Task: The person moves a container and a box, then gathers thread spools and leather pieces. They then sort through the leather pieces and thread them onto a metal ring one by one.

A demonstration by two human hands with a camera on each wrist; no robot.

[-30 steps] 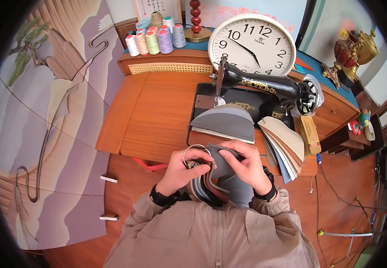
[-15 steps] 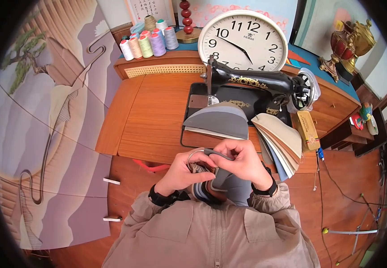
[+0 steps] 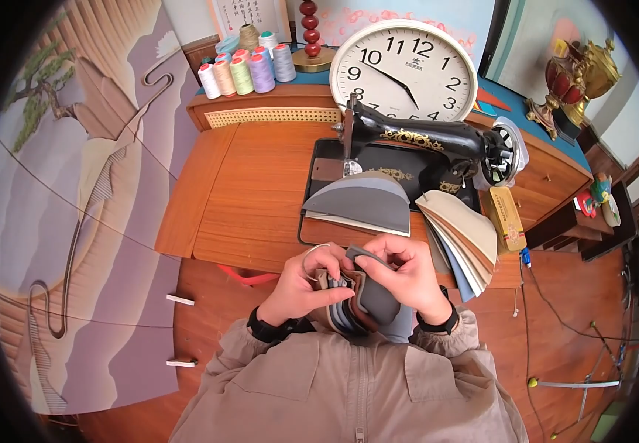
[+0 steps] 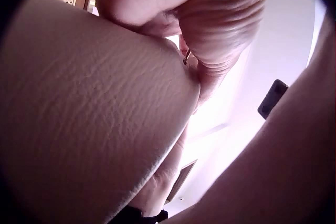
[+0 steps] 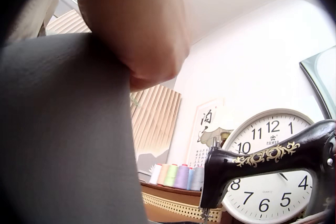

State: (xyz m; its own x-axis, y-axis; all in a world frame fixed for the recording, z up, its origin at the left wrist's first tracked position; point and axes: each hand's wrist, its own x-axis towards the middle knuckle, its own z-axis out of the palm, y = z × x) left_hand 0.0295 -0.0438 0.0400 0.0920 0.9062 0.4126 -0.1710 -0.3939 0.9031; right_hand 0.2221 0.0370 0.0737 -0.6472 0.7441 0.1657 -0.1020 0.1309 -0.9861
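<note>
My left hand (image 3: 310, 286) grips a bundle of leather swatches (image 3: 340, 316) in brown, grey and other tones, fanned downward in front of the jacket. A thin metal ring (image 3: 310, 253) loops by its fingers. My right hand (image 3: 406, 277) pinches a dark grey leather swatch (image 3: 380, 301) by its upper edge, just right of the bundle. In the left wrist view a grained beige swatch (image 4: 89, 103) fills the space under the left fingers. The dark grey swatch (image 5: 68, 134) covers the left side of the right wrist view.
Beyond the hands, a fan of grey swatches (image 3: 360, 203) and one of beige, brown and blue swatches (image 3: 467, 232) lie before a black sewing machine (image 3: 423, 133). A yellow box (image 3: 507, 218) sits at right. Thread spools (image 3: 249, 70) and a wall clock (image 3: 408, 70) stand behind.
The dark grey swatch was bent between the right fingers half a second ago and now hangs flatter, its broad face showing. The ring has shifted at the left fingers. The head view moved slightly.
</note>
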